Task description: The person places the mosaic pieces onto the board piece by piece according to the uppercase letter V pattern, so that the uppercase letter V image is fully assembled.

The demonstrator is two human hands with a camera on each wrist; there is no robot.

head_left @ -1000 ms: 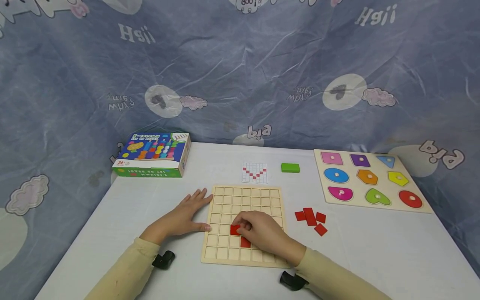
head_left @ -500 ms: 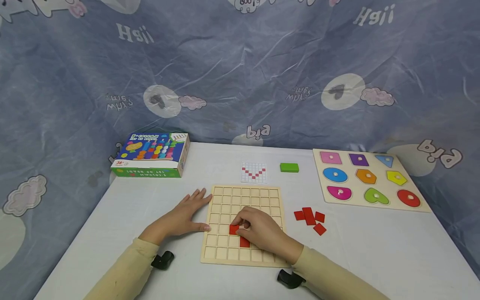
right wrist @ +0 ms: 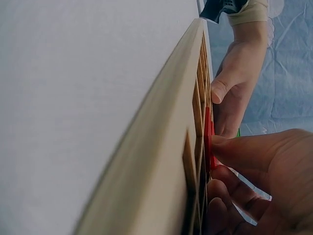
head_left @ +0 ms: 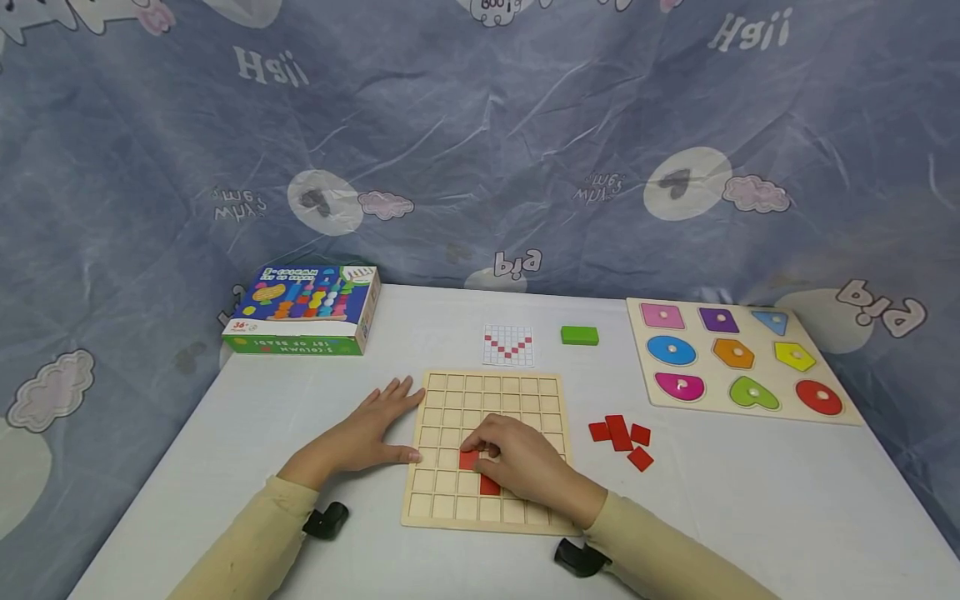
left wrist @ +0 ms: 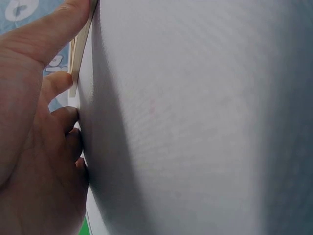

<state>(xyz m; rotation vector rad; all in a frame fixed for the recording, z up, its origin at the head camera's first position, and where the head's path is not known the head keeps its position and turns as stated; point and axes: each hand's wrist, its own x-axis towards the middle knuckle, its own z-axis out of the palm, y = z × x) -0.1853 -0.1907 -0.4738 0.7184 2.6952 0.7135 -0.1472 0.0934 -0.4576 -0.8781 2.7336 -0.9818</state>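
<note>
A wooden grid board lies on the table in the head view. My left hand rests at its left edge, thumb and index fingertip touching the rim, fingers spread. Over the lower middle of the grid, my right hand has curled fingers, thumb and index finger on opposite sides of a red square tile, which they pinch at its cell. A second red tile sits one cell down and right, partly under that hand. In the right wrist view, the thumb touches red at the board's surface.
Several loose red tiles lie right of the board. Behind it are a pattern card with red squares in a V and a green block. A shape puzzle board stands right; a toy box sits back left.
The red tile under the right fingertips looks lighter now, as if slightly tilted. The right index fingertip has shifted slightly left; the left hand stays at the board's edge.
</note>
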